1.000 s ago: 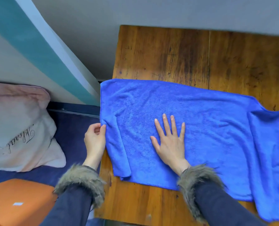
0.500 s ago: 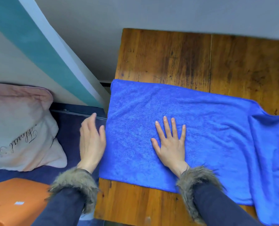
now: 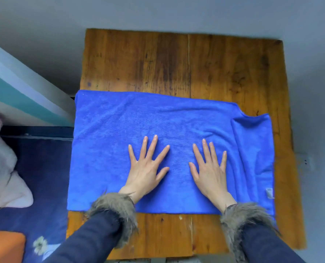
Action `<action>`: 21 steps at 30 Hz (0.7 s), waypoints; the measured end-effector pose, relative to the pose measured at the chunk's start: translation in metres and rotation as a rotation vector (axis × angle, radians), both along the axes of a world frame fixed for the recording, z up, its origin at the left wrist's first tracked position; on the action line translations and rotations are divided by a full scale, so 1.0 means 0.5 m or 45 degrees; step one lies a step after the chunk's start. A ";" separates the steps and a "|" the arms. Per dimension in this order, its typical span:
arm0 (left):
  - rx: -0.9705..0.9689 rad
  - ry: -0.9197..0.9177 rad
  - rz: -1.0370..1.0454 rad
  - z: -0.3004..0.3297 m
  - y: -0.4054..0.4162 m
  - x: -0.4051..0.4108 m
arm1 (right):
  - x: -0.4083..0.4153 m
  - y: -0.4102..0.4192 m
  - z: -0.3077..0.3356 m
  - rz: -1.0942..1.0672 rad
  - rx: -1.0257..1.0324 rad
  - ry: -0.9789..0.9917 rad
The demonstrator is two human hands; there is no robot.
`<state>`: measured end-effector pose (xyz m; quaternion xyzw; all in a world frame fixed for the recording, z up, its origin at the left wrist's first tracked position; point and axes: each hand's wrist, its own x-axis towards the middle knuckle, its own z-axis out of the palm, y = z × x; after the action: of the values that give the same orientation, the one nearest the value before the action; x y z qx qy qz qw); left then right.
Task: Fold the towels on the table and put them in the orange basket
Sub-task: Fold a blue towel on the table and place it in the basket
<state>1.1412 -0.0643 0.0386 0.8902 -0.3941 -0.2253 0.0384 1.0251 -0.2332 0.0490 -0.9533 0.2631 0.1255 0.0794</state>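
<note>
Table (image 3: 224,73): I see bare wood beyond my fingertips.
Towel (image 3: 110,139): blue, spread flat under both palms.
Basket (image 3: 4,245): orange corner, well left of my left hand.
Left hand (image 3: 146,171): flat, fingers splayed, gripping nothing.
Right hand (image 3: 211,173): likewise, just beside it.

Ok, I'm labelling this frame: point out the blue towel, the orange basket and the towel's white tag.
blue towel (image 3: 120,130): head view, flat left part.
orange basket (image 3: 4,245): head view, top surface at bottom-left corner.
white tag (image 3: 269,193): head view, tag's middle.

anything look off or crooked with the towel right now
The blue towel lies mostly flat under both open hands, but its right end is doubled over unevenly, leaving a step in the far edge. Its left edge overhangs the wooden table.
</note>
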 end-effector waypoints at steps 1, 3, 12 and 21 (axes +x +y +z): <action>0.029 -0.003 -0.007 -0.003 -0.011 -0.009 | -0.011 -0.015 -0.002 0.040 0.008 0.014; 0.103 -0.007 -0.002 -0.004 -0.032 -0.026 | -0.020 -0.044 -0.003 0.080 0.040 0.025; 0.104 0.011 0.000 0.022 -0.114 -0.079 | -0.059 -0.122 0.038 -0.028 0.238 -0.436; 0.098 0.050 -0.111 0.013 -0.284 -0.159 | -0.157 -0.328 0.042 -0.875 0.254 -0.371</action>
<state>1.0619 -0.2063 0.0453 0.8685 -0.4226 -0.2590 0.0019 0.9465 -0.3974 0.0698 -0.8049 0.5397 -0.0203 0.2459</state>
